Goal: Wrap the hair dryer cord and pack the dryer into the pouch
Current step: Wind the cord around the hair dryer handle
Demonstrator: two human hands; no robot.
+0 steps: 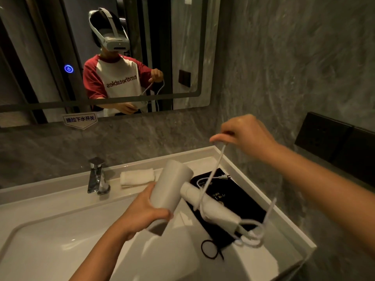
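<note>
My left hand (144,211) grips the barrel of a white hair dryer (172,185), held above the sink counter with its handle (213,207) pointing right. The white cord (215,169) crosses the handle and rises to my right hand (243,134), which pinches it high above the dryer. More cord loops loosely off the handle's end, and the plug (224,177) lies on the pouch. The black pouch (229,201) lies flat on the counter under the dryer, its drawstring loop (210,249) at the near end.
A white basin (60,240) fills the lower left, with a chrome tap (97,177) behind it. A folded white towel (137,177) lies by the back wall. Black wall sockets (324,136) sit at the right. The mirror (182,57) reflects a person.
</note>
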